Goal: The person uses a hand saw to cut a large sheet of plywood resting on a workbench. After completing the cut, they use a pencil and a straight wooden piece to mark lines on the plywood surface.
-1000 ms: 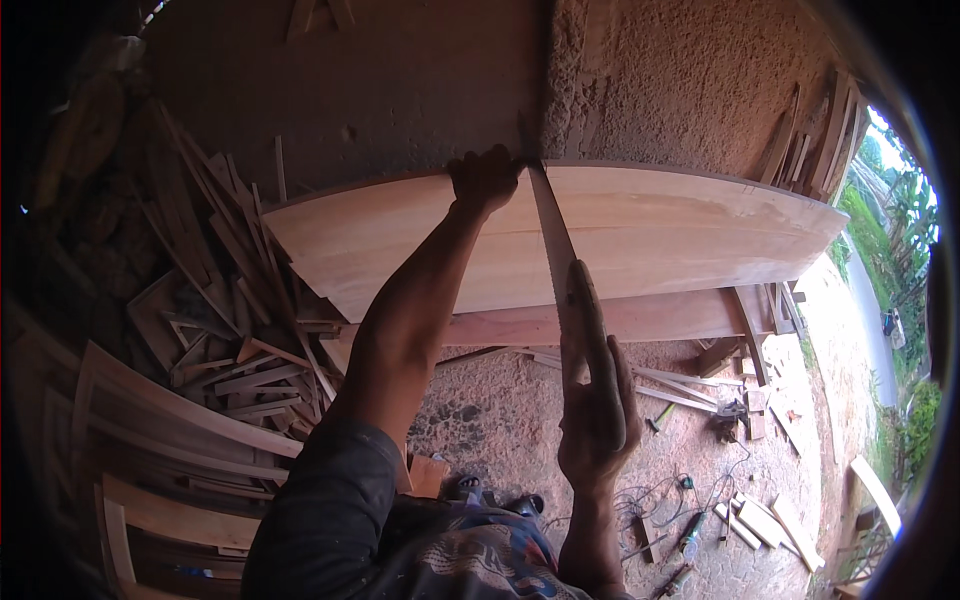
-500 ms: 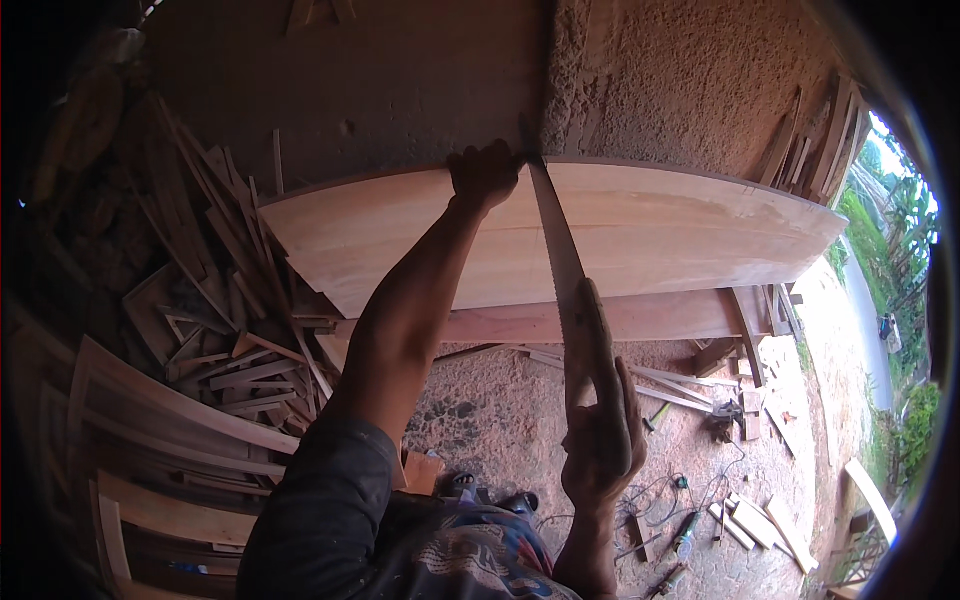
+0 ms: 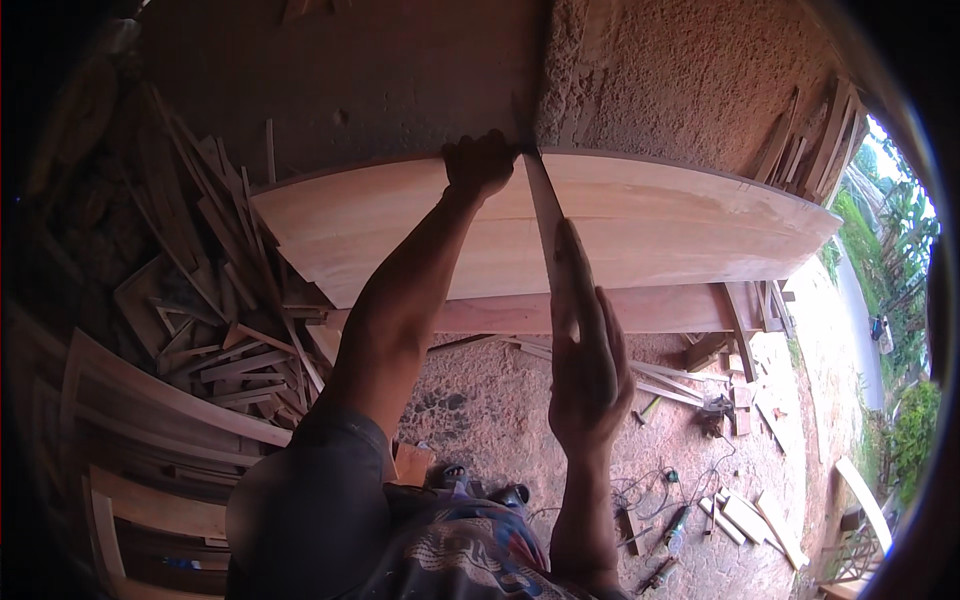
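One saw [image 3: 546,215], likely light, springy-bladed; best held by handle [image 3: 583,295], where right hand [image 3: 588,420] clamps; left hand [image 3: 481,166] clamped over far edge of stiff, probably heavy board [image 3: 650,220]

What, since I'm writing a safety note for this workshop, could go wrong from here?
The left hand is at the wide pale board's far edge, close beside the blade of the saw; if the blade jumped, it might cut the fingers. The right hand alone holds the saw, so the blade could twist. Loose wood pieces on the floor might trip someone stepping back.
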`<state>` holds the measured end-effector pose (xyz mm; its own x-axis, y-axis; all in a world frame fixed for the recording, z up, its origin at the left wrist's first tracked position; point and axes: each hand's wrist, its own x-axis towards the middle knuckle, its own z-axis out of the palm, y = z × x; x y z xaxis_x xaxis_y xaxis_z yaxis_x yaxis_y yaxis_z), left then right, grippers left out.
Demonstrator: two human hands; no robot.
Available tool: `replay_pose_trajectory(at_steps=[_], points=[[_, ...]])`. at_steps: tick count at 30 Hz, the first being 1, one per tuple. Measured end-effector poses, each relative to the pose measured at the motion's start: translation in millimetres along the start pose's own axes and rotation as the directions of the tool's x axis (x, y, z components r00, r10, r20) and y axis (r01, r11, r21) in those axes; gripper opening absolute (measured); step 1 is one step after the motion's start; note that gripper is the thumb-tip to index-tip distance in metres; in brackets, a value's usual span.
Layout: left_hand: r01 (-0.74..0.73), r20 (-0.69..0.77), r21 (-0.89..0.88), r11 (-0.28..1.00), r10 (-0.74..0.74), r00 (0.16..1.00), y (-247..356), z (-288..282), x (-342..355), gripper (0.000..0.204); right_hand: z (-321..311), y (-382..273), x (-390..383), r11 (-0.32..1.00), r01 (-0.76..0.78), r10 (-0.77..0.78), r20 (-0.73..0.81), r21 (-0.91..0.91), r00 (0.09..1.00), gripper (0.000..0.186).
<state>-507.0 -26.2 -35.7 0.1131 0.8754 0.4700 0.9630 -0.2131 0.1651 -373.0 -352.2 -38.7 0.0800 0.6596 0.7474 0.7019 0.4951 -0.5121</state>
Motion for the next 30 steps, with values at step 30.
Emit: replay_pose_trajectory(at_steps=[30], points=[[-0.085,0.021,0.029,0.996,0.084,0.996,-13,-2,-2,0.032,59,22,62,0.992,0.075,-0.071,-0.041,0.104,0.997,0.049]])
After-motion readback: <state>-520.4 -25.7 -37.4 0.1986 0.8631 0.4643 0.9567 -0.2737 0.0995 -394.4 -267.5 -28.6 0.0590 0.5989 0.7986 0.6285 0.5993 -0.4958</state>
